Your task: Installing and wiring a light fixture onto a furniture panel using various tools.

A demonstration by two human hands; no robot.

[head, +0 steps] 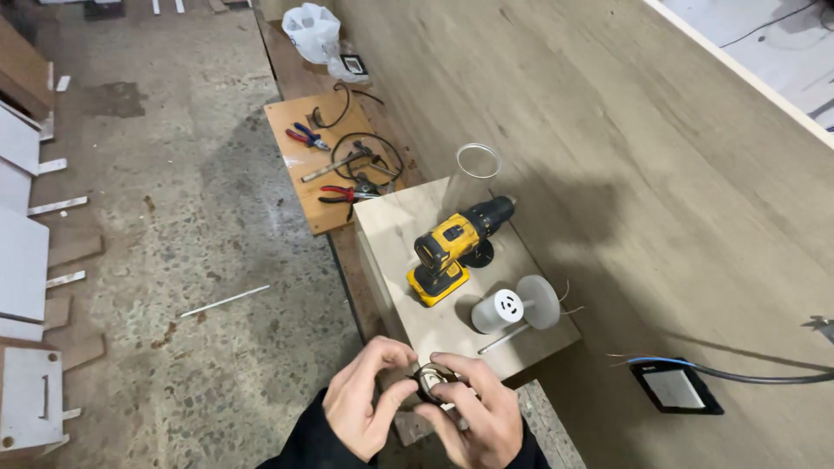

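Both my hands, left hand (pixel 369 399) and right hand (pixel 478 412), grip a small dark round fitting (pixel 432 379) between their fingertips. Beyond it, the plywood surface (pixel 391 217) carries a yellow drill (pixel 452 243) and white spool (pixel 517 306), above a speckled concrete floor (pixel 174 260).

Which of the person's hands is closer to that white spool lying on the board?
The right hand. It sits just below the white spool, slightly to its left; the left hand is farther off to the lower left.

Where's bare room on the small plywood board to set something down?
Free patch: the board's far-left part, between the clear ring and cordless drill. Crowded: the near end, with drill, white spool and both hands, left hand and right hand, around a small round part.
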